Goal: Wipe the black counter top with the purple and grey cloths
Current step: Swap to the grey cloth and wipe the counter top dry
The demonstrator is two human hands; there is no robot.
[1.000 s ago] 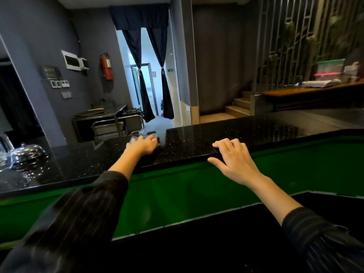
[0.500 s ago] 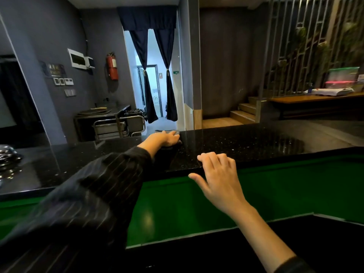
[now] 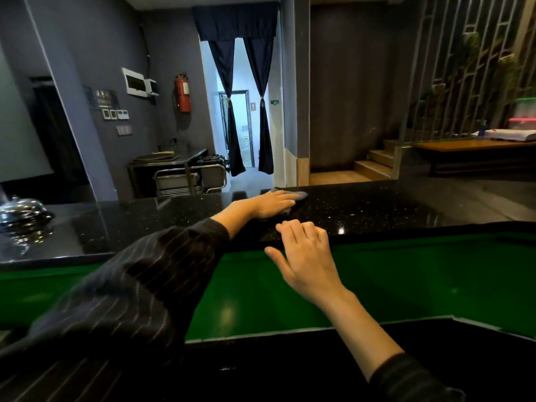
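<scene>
The black speckled counter top (image 3: 377,207) runs across the view above a green panel. My left hand (image 3: 271,203) lies flat on a grey cloth (image 3: 300,194) near the counter's far edge, pressing it onto the surface; only the cloth's right end shows past my fingers. My right hand (image 3: 306,256) rests on the near edge of the counter with its fingers curled over the rim and nothing in it. No purple cloth shows in this view.
A shiny metal domed lid (image 3: 23,213) sits on the counter at the far left. Beyond the counter stand a steel trolley (image 3: 188,175), a curtained doorway (image 3: 240,111) and wooden steps (image 3: 374,163). A lower black ledge (image 3: 290,358) lies below the green panel (image 3: 406,280).
My left hand has slid the grey cloth to the right along the far side of the counter. My right hand has stayed on the near edge.
</scene>
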